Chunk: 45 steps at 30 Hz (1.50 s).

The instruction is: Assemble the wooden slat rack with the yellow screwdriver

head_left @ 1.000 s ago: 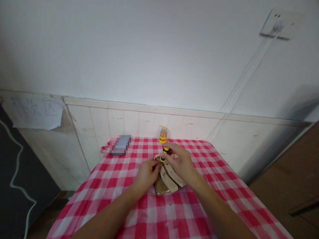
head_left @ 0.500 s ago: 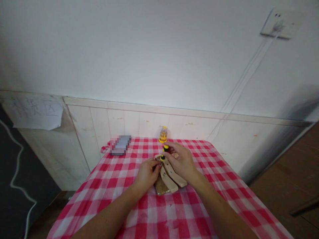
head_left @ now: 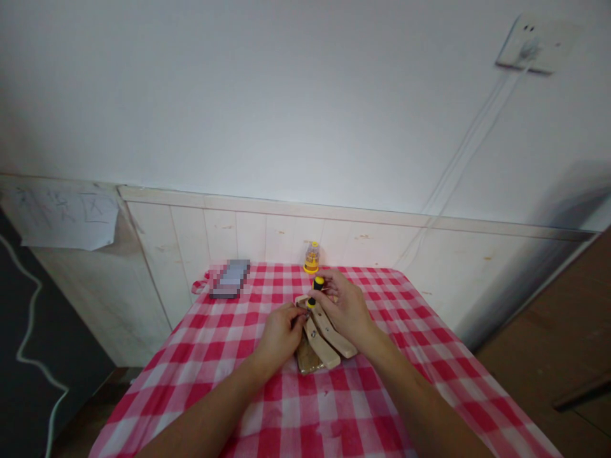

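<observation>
My right hand [head_left: 347,304] grips a short black-and-yellow screwdriver [head_left: 317,284], held nearly upright with its lower end over the wooden pieces. Two pale curved wooden pieces [head_left: 326,351] with small metal screws in them lie side by side under my hands. Beneath them is a brown, shiny flat block or packet [head_left: 308,359]. My left hand [head_left: 280,332] is closed at the upper left end of the wood, fingertips pinched close to the screwdriver's lower end. What those fingertips hold is too small to make out.
A red-and-white checked cloth [head_left: 281,420] covers the table. At its back stands a clear-topped yellow container [head_left: 312,257], apparently of screwdriver bits. A phone [head_left: 231,278], partly blurred out, lies at the back left. The wall [head_left: 286,127] rises right behind the table.
The fingers of my right hand have shifted slightly around the screwdriver's handle, baring more of its yellow top. My left hand and the wooden pieces stay in place.
</observation>
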Tool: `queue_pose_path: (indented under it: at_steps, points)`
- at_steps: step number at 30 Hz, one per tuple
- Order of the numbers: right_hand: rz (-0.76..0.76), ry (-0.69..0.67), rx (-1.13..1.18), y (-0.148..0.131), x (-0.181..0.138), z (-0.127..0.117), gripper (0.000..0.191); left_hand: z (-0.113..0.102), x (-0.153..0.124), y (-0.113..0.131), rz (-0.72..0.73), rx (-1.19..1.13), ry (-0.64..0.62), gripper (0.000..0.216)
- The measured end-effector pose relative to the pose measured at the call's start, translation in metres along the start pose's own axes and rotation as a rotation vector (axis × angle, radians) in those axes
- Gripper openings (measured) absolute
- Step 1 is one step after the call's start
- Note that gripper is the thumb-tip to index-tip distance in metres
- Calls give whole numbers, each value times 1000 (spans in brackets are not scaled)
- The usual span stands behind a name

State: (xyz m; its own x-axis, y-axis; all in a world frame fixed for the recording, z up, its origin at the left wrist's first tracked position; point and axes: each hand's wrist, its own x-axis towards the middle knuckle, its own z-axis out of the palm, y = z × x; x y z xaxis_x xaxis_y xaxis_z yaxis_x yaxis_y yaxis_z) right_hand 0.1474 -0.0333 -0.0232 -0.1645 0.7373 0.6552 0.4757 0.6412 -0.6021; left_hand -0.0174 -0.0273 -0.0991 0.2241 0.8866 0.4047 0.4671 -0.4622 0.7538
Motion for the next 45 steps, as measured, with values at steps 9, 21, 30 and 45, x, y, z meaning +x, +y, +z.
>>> queue_pose_path:
  at_steps: [9,21,30,45]
  points:
    - [-35,-11,-3,0,-1,0,27,1,-1,0,3,-27,12,27]
    - [-65,-9,-43,-4,0,-3,31,0,0,2,13,-7,7,27]
    - [-26,-4,-49,-4,0,-2,22,0,0,0,-2,17,-16,28]
    - [21,19,11,-1,-2,2,26,-1,0,2,2,43,-15,29]
